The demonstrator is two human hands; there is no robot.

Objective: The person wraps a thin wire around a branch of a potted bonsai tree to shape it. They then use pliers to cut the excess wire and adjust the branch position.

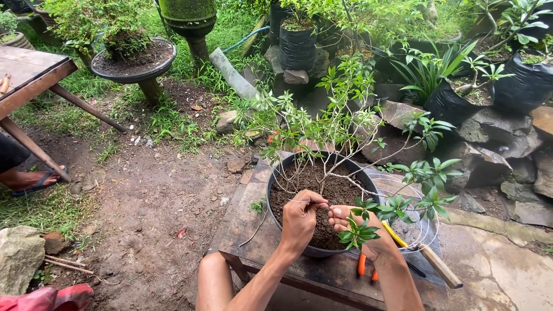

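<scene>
Just right of our right hand (363, 227), leaves hide part of its fingers. Below our wrist, the orange-handled pliers (365, 268) are mostly covered. The thin wire pinched in our left hand (299, 219) is barely traceable.

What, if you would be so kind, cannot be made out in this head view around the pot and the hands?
- Right hand: palm and grip hidden behind leaves.
- Wire at the left hand: too thin to follow into the soil.
- Orange-handled tool: its head is covered by the right forearm.
- Pot: near rim hidden by both hands.
- Wooden table: cut off by the left edge.
</scene>
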